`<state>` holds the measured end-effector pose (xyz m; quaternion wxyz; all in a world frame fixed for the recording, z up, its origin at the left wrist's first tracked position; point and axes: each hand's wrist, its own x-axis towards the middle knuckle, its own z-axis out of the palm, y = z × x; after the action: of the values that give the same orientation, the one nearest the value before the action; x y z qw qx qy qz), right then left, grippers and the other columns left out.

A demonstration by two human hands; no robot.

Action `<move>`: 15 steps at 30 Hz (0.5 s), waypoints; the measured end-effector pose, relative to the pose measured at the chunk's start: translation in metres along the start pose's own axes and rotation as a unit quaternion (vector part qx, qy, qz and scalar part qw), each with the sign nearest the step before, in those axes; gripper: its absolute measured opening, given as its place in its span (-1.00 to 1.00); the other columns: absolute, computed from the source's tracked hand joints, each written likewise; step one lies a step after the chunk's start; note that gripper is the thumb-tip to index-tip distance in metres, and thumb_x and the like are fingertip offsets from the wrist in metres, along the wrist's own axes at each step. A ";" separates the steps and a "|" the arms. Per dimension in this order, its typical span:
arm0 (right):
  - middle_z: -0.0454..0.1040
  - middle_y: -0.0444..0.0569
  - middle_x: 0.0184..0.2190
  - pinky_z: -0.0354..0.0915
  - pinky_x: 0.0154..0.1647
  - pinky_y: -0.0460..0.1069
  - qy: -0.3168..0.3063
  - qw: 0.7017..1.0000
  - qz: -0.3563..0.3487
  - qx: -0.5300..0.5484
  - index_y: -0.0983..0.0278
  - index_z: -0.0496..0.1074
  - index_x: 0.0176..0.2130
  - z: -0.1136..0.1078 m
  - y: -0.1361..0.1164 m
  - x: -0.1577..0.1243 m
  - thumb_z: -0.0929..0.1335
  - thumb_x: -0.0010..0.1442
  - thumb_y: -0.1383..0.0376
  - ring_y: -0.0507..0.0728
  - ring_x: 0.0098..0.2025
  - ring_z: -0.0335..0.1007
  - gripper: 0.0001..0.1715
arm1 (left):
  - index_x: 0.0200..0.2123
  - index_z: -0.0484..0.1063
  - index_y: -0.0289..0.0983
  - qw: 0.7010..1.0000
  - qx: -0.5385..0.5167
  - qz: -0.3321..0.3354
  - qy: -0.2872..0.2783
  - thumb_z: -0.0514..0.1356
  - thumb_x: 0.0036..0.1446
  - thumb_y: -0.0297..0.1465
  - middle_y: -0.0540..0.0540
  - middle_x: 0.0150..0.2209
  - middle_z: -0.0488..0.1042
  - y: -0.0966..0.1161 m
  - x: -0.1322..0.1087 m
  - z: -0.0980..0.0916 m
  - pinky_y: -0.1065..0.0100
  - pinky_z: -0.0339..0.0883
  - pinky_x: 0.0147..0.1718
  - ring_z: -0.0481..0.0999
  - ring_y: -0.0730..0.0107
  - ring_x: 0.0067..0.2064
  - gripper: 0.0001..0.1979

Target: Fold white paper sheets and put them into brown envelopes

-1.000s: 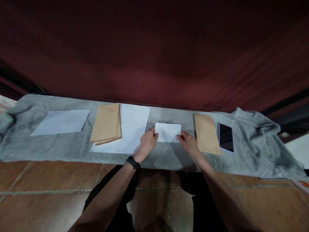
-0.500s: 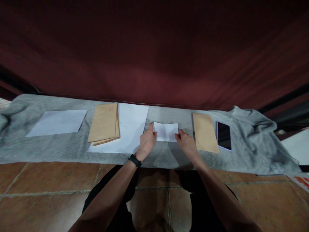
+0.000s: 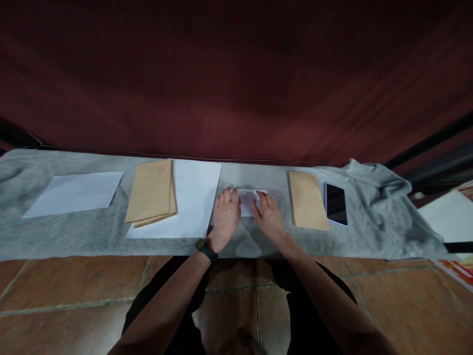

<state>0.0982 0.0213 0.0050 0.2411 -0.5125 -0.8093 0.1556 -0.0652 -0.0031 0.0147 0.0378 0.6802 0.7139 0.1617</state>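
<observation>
A small white paper (image 3: 248, 203) lies on the grey cloth between my hands. My left hand (image 3: 226, 213) rests palm down at its left edge, fingers stretched forward. On the paper's right side lies my right hand (image 3: 269, 213), its thumb and fingers apart, covering part of that edge. Left of my left hand is a large white sheet (image 3: 195, 197), partly under a stack of brown envelopes (image 3: 151, 192). To the right of my right hand sit more brown envelopes (image 3: 308, 199).
A phone (image 3: 336, 204) lies beside the right envelopes. Another white sheet (image 3: 76, 192) is at the far left. The grey cloth (image 3: 384, 212) is bunched at the right. A dark red curtain (image 3: 236, 98) hangs behind, and tiled floor (image 3: 74, 281) shows in front.
Both hands have gone from gripping the small paper's sides to lying flatter with fingers spread forward. The paper now lies flatter. The view has shifted slightly.
</observation>
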 end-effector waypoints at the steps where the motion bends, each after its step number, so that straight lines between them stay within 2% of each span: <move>1: 0.31 0.22 0.33 0.16 0.39 0.21 -0.010 0.999 -0.013 0.044 0.34 0.15 0.40 0.006 -0.004 0.000 0.10 0.49 0.10 0.26 0.38 0.18 -0.35 | 0.34 0.17 -0.42 0.999 -0.021 0.025 -0.012 -0.03 0.34 -0.49 -0.45 0.37 0.22 0.004 -0.002 0.006 -0.06 0.13 0.33 0.20 -0.09 0.41 -0.48; 3: 0.16 0.12 0.44 0.05 0.48 0.17 -0.028 0.994 -0.011 0.105 0.29 0.05 0.46 0.018 -0.011 0.000 0.04 0.50 0.04 0.18 0.47 0.02 -0.29 | 0.40 0.08 -0.44 0.995 -0.055 0.074 -0.048 -0.03 0.34 -0.48 -0.40 0.46 0.09 0.010 -0.006 0.019 -0.03 -0.02 0.42 0.04 -0.03 0.49 -0.42; 7: 0.04 0.10 0.50 -0.11 0.54 0.20 -0.078 0.990 0.018 0.120 0.33 -0.02 0.49 0.036 -0.016 0.001 -0.02 0.50 0.00 0.18 0.53 -0.14 -0.22 | 0.44 0.06 -0.31 0.988 -0.070 0.106 -0.087 0.00 0.33 -0.44 -0.27 0.46 0.14 0.016 -0.011 0.040 -0.04 -0.19 0.48 -0.01 0.07 0.51 -0.38; 11: -0.01 0.15 0.51 -0.18 0.54 0.21 -0.081 0.994 0.034 0.060 0.40 -0.01 0.48 0.040 -0.009 0.002 -0.06 0.50 0.02 0.20 0.55 -0.21 -0.20 | 0.48 -0.03 -0.32 0.989 -0.076 0.101 -0.074 -0.08 0.34 -0.46 -0.29 0.48 0.07 0.012 -0.011 0.046 -0.10 -0.15 0.46 -0.09 0.10 0.53 -0.34; 15: -0.03 0.18 0.51 -0.20 0.53 0.22 -0.082 0.996 0.028 -0.025 0.43 0.00 0.48 0.039 -0.001 -0.002 -0.02 0.51 0.04 0.20 0.55 -0.23 -0.22 | 0.49 -0.05 -0.34 0.995 -0.046 0.075 -0.047 -0.14 0.34 -0.46 -0.28 0.49 0.05 0.003 -0.010 0.044 -0.02 -0.11 0.46 -0.11 0.14 0.52 -0.34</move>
<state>0.0768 0.0186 -0.0278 0.1567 -0.5261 -0.8155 0.1835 -0.0500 -0.0049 -0.0273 0.0902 0.7364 0.6500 0.1646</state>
